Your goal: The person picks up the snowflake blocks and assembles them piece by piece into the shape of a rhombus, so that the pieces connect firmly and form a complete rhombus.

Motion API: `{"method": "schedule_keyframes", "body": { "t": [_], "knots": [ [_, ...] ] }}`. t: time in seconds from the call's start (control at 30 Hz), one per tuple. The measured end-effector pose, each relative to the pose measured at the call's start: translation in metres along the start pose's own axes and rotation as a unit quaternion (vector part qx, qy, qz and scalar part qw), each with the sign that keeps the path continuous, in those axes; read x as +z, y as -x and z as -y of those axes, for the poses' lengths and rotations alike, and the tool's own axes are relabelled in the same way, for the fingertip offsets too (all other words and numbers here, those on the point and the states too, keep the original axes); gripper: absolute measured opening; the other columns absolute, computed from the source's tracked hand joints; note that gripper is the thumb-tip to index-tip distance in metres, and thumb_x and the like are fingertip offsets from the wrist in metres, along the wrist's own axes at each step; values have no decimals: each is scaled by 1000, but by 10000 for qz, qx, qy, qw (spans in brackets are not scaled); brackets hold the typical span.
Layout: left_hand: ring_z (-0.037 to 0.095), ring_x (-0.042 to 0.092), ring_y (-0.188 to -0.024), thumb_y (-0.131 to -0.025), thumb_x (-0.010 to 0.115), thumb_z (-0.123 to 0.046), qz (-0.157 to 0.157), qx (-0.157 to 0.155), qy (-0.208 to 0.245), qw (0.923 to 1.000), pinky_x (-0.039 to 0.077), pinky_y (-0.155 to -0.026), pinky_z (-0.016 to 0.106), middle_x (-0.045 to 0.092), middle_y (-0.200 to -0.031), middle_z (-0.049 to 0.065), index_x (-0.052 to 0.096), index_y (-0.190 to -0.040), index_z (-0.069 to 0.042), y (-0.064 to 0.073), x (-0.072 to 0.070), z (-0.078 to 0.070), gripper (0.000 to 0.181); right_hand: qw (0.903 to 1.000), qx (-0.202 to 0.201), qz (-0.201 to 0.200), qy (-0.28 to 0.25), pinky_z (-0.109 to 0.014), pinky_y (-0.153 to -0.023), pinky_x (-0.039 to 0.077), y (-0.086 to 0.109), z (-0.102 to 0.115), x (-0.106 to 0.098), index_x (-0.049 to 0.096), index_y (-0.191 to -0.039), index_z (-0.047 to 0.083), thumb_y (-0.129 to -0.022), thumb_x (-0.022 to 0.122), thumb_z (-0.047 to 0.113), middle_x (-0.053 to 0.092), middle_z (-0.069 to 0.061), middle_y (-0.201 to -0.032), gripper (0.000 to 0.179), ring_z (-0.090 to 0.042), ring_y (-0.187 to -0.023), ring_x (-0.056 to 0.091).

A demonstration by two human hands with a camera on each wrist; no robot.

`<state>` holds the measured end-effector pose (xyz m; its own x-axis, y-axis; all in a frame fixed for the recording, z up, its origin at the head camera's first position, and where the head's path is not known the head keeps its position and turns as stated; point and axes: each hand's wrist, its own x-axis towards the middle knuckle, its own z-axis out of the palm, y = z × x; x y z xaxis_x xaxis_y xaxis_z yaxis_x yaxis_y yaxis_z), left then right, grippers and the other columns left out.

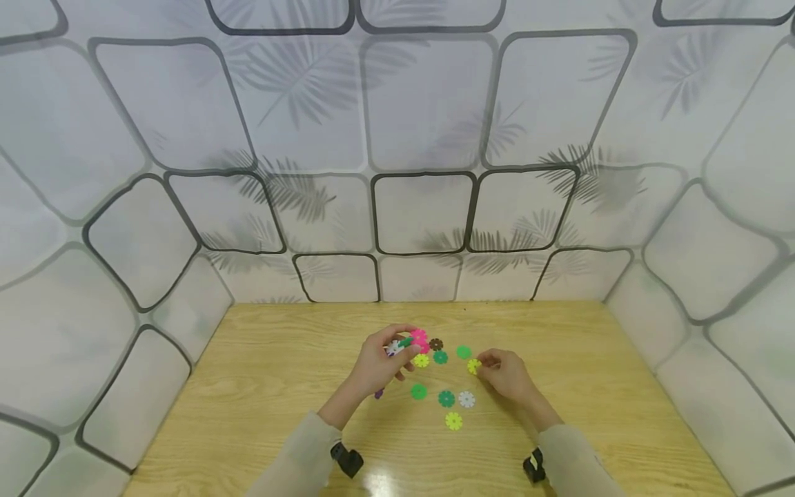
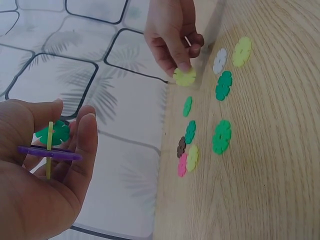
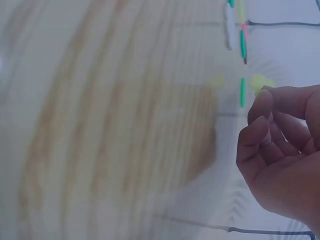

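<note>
My left hand (image 1: 373, 362) holds a joined piece of notched plastic flower discs above the table's back middle. In the left wrist view a purple disc (image 2: 60, 154) crosses a yellow disc (image 2: 49, 131), with a green disc (image 2: 57, 132) behind them. A white disc (image 1: 394, 348) also shows at this hand in the head view. My right hand (image 1: 506, 375) pinches a single yellow flower disc (image 2: 184, 76) between thumb and fingertips, over the table to the right of the loose discs. The fingers partly hide both held pieces.
Loose discs lie on the wooden table (image 1: 279, 386): brown (image 1: 437, 344), light green (image 1: 464, 352), pink (image 2: 182, 165), white (image 1: 466, 399), yellow (image 1: 454, 421), dark green (image 1: 446, 398) and several others. A patterned cloth wall (image 1: 422, 214) surrounds the table's back and sides.
</note>
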<state>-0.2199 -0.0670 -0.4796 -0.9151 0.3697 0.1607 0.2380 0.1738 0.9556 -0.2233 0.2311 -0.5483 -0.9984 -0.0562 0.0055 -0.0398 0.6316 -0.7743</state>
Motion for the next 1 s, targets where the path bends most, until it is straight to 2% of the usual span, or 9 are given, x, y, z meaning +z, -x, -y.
{"method": "schedule_keyframes", "body": {
  "t": [0.17,0.27,0.33,0.57,0.67,0.83,0.93,1.0],
  "knots": [
    [45,76,-81,-104,69,-17,30,31,13,10000,65,-57,40,65,-122,28,60,-144,-3,1,-1,-1,44,9998,-143,-55,-128,-25,-63,53,-1,9,-3,75,-116,-1,-100,69,6,73,-11,-104,18,-16,-78,64],
    [45,76,-81,-104,69,-16,41,65,3,10000,64,-56,38,66,-121,28,61,-144,-4,1,-1,-1,42,9992,-195,-67,-328,-24,-58,53,-2,15,-5,74,-116,-1,-102,68,6,71,-13,-104,18,-17,-70,62],
    [45,76,-80,-104,69,-15,48,74,-4,10000,64,-56,38,66,-121,28,61,-143,-4,0,-2,-1,42,9986,-306,-58,-426,-23,-58,54,-2,20,-7,73,-116,-2,-102,68,7,71,-14,-104,18,-20,-68,64],
    [46,76,-79,-103,70,-16,101,8,-66,9999,64,-60,55,65,-125,29,62,-143,-3,-1,-1,-2,42,9963,-580,-159,-613,-23,-58,55,-4,33,-10,73,-117,-3,-102,69,7,72,-17,-104,19,-31,-70,68],
    [48,75,-76,-103,71,-16,138,-3,-73,9999,64,-58,54,64,-129,30,61,-143,-4,0,-1,-3,43,9955,-641,-145,-679,-24,-59,56,-4,37,-11,73,-118,-2,-102,69,10,72,-17,-106,20,-32,-71,69],
    [43,75,-70,-103,71,-17,128,-65,-133,9998,63,-53,38,62,-132,30,63,-142,-8,0,-2,-3,41,9931,-888,-120,-751,-26,-57,54,-6,42,-12,74,-117,2,-102,71,12,72,-14,-106,18,-33,-69,68],
    [41,75,-69,-102,72,-18,121,-118,-171,9997,61,-53,29,62,-132,28,64,-143,-10,1,-1,-2,42,9913,-1028,-114,-819,-25,-56,52,-6,47,-12,74,-116,2,-102,71,14,72,-14,-105,18,-25,-65,66],
    [44,75,-69,-102,72,-17,133,-99,-157,9997,61,-53,29,61,-133,30,63,-143,-8,1,-1,-1,42,9900,-1110,-117,-860,-25,-55,50,-6,50,-13,74,-116,2,-102,71,14,72,-14,-106,18,-19,-64,64]
  ]
}}
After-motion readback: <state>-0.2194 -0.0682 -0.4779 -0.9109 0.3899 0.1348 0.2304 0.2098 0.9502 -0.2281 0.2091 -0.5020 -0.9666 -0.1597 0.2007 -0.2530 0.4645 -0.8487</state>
